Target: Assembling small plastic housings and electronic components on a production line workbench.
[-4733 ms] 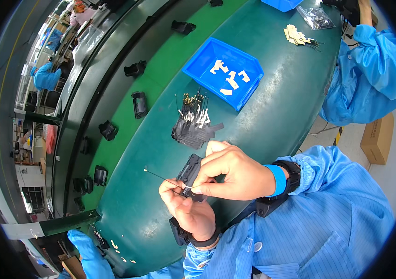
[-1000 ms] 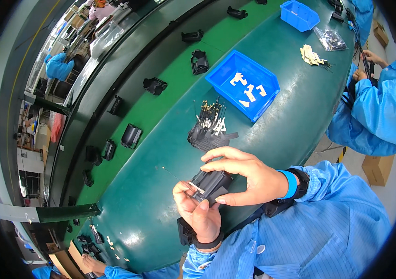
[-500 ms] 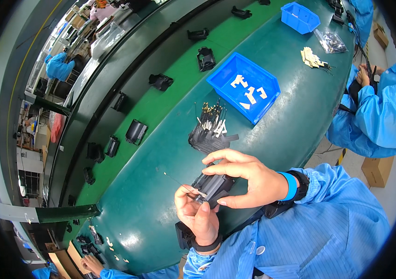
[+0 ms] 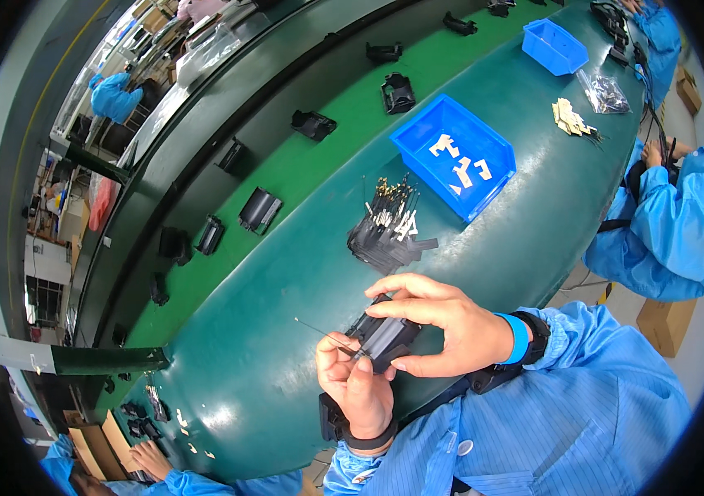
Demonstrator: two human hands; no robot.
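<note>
Between both hands, a black plastic housing (image 4: 391, 337) is tilted above the near part of the green table. My left hand (image 4: 357, 388) pinches its left end with thumb and fingers. A thin dark wire (image 4: 319, 331) with a small pale tip sticks out up and left from that pinch. My right hand (image 4: 451, 321) grips the housing's right side, fingers over the far edge and thumb at the near edge. Just beyond the hands lies a pile of black strips with thin cables (image 4: 389, 236), some with white tags and gold-coloured ends.
A blue bin (image 4: 492, 186) with cream pieces stands beyond the pile. Farther right are a smaller blue bin (image 4: 554, 48), cream pieces (image 4: 571, 117) and a clear bag (image 4: 606, 93). Black housings (image 4: 260, 211) line the green belt (image 4: 302, 169). Co-workers sit right and lower left.
My view has turned slightly, shifting the whole scene. Housings on the belt seem a little farther up and right against the table. Both hands keep their hold; the wire's tip sits slightly lower.
</note>
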